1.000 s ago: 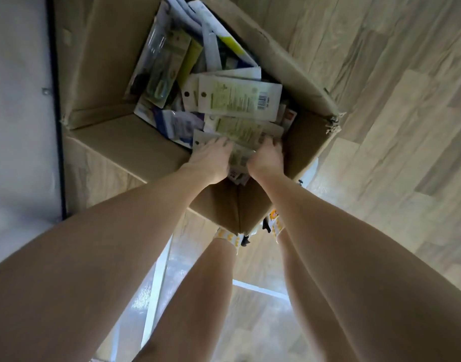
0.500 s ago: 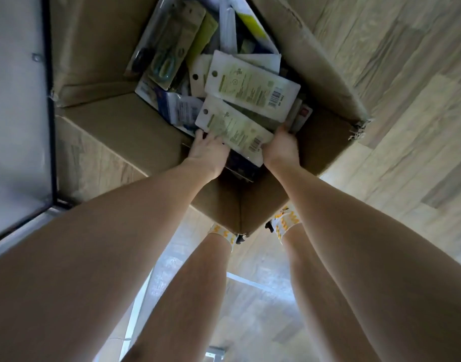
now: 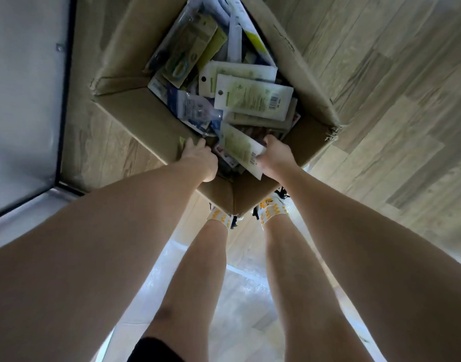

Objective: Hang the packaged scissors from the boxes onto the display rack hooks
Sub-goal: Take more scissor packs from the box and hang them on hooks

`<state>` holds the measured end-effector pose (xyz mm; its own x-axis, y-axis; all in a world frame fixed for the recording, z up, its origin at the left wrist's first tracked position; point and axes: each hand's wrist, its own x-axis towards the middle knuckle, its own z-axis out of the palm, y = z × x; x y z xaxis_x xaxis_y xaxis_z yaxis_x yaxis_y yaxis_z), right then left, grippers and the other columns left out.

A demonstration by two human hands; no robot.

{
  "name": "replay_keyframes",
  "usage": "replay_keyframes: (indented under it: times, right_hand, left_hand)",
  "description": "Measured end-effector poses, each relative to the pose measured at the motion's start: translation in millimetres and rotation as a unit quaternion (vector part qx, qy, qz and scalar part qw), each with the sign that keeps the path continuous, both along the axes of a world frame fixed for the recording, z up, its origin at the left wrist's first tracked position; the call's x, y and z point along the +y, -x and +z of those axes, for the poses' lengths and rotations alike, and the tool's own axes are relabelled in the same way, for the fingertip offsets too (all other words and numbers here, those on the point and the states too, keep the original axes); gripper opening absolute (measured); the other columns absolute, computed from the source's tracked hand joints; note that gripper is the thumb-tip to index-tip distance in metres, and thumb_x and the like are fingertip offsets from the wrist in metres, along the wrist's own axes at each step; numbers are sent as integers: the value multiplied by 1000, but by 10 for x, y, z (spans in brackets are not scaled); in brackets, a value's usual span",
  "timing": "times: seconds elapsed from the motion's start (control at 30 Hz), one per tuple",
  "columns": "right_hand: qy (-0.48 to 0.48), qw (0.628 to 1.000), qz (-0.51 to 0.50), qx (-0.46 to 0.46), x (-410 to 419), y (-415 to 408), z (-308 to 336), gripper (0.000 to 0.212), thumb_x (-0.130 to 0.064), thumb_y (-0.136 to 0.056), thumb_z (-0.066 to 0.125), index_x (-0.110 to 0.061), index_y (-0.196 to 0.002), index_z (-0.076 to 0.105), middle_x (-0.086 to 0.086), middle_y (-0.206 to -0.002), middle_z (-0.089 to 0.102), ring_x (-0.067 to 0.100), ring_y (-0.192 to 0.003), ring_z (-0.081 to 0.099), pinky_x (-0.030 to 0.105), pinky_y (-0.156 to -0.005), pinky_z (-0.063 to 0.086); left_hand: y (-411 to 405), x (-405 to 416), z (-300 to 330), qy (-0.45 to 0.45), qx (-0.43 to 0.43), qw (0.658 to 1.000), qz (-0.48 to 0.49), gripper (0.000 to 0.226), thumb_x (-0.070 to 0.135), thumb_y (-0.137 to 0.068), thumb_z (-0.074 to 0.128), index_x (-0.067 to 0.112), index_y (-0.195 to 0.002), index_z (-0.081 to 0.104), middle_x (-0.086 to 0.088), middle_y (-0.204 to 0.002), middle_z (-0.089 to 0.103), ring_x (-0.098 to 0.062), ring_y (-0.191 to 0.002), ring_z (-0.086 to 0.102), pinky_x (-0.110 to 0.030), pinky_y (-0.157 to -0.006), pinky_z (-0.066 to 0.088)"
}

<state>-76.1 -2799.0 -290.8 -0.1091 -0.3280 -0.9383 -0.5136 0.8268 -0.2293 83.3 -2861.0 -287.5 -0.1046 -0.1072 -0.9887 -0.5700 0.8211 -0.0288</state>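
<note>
An open cardboard box stands on the floor in front of my feet, filled with several packaged scissors lying in a loose heap. My right hand grips a pale green-and-white scissors pack at its barcode end, near the box's front corner. My left hand reaches in over the near-left wall, fingers down among the packs; what they touch is hidden. Another pale pack with a barcode lies face down on top of the heap.
A white panel with a dark frame runs along the left of the box. Wood-pattern floor spreads to the right. My legs and patterned socks stand just behind the box.
My right hand has taken hold of the pale pack and pulled it toward the box's front corner. My left hand has let go of it and slid left toward the wall.
</note>
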Motion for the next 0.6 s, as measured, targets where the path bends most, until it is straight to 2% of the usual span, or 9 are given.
replay_keyframes:
  times: [0.07,0.13,0.17,0.2,0.3,0.4,0.47,0.53,0.6]
  right_hand:
    - [-14,1000,22,-5,-4,-21,87,36,-14,-93,57,-5,-128,49,14,-108,59,34,-105,59,38,-78,49]
    - [-26,998,48,-1,1,-59,182,40,-22,-93,60,-6,-128,50,14,-111,61,33,-108,59,35,-77,46]
    - [-29,998,59,0,12,-87,239,42,-24,-92,60,-7,-129,50,14,-113,62,33,-110,59,34,-79,46]
    - [-26,997,66,0,24,-118,291,43,-25,-92,60,-7,-129,50,15,-115,63,33,-111,59,34,-80,45]
    - [-12,997,79,-1,70,-207,449,41,-25,-91,61,-8,-128,51,14,-114,65,34,-110,60,33,-79,43]
    - [-17,997,81,-3,126,-263,587,37,-24,-91,60,-9,-125,53,12,-111,65,32,-102,60,30,-75,40]
    - [-21,996,85,-7,164,-285,665,29,-23,-90,60,-10,-116,56,9,-102,62,30,-98,58,29,-74,38]
    - [-21,996,89,-6,204,-304,749,21,-23,-90,60,-13,-106,54,4,-94,57,28,-93,56,29,-72,37]
    - [-25,996,89,1,250,-328,839,17,-23,-90,60,-15,-100,49,2,-88,55,26,-87,52,29,-71,37]
  left_hand:
    - [13,-10,112,-14,3,1000,9,44,18,-96,40,11,-139,50,-12,-144,42,-34,-133,35,-51,-106,29]
    - [7,-5,237,-29,-3,999,41,45,17,-96,39,10,-140,48,-13,-141,40,-35,-125,44,-43,-90,38]
    - [-1,4,302,-38,-7,998,49,46,18,-96,39,11,-140,47,-13,-141,39,-34,-124,46,-41,-86,38]
    - [-11,16,351,-44,-4,998,47,46,18,-95,41,13,-141,47,-12,-142,38,-33,-125,46,-40,-87,38]
    - [-70,78,452,-57,20,998,25,47,30,-96,44,17,-142,48,-11,-148,35,-30,-133,36,-44,-104,31]
    - [-101,151,581,-60,34,997,31,59,53,-96,43,17,-143,48,-10,-149,36,-29,-136,30,-44,-108,27]
    - [-104,199,679,-66,37,997,4,72,67,-87,51,18,-140,50,-8,-145,40,-28,-135,31,-44,-108,25]
    - [-112,236,774,-66,36,997,-22,72,59,-80,67,19,-138,51,-7,-141,40,-29,-132,32,-47,-107,27]
    - [-130,264,850,-58,42,997,-15,55,28,-87,68,19,-138,50,-8,-140,39,-33,-131,35,-50,-105,30]
